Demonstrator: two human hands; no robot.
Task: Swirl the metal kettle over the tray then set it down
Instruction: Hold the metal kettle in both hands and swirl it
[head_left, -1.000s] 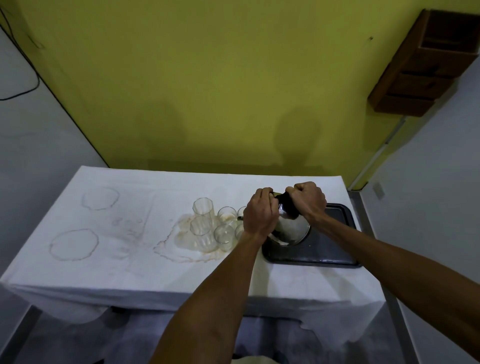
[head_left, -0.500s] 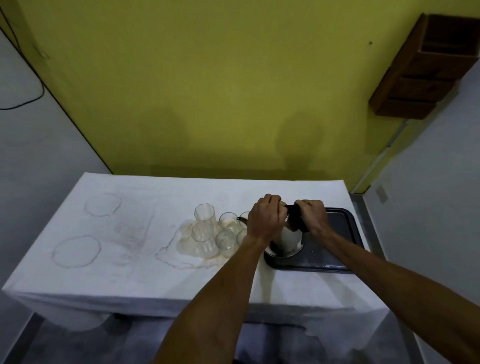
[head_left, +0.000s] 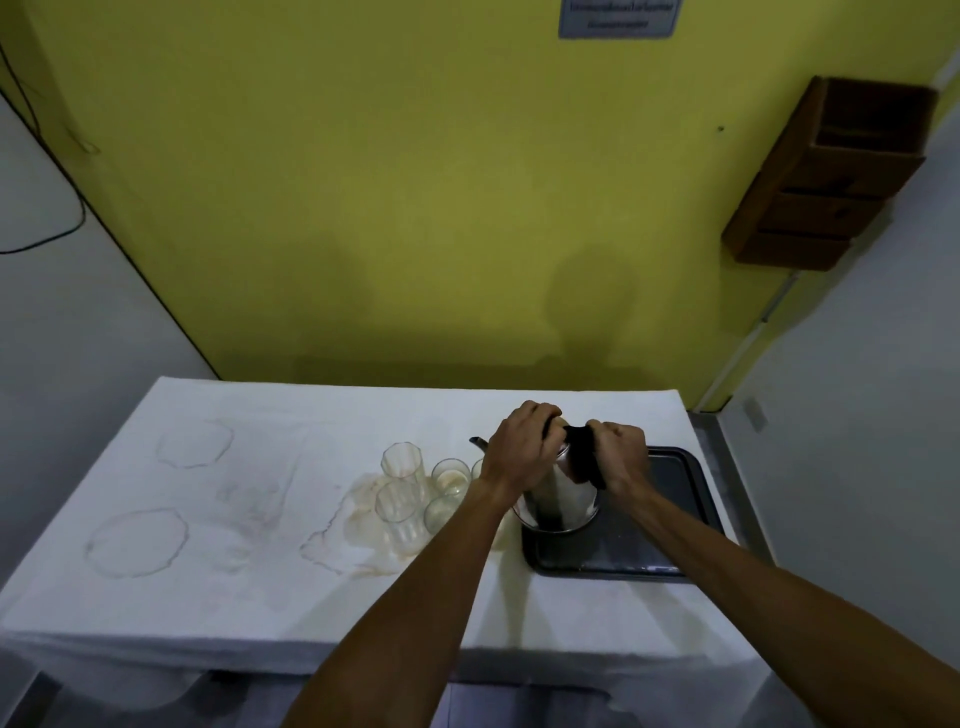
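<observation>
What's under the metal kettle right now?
The dark tray lies under the metal kettle, at its left end. Left hand and right hand hold the kettle. Whether its base touches the tray cannot be seen.

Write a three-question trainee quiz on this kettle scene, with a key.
1. True or false: both hands grip the metal kettle.
2. Which end of the tray is the kettle over? A: nearest the glasses; B: farthest from them.
3. Fill in: the spout points toward the person's ____.

Key: 1 true: left hand and right hand both hold it. 2 A. 3 left.
</observation>
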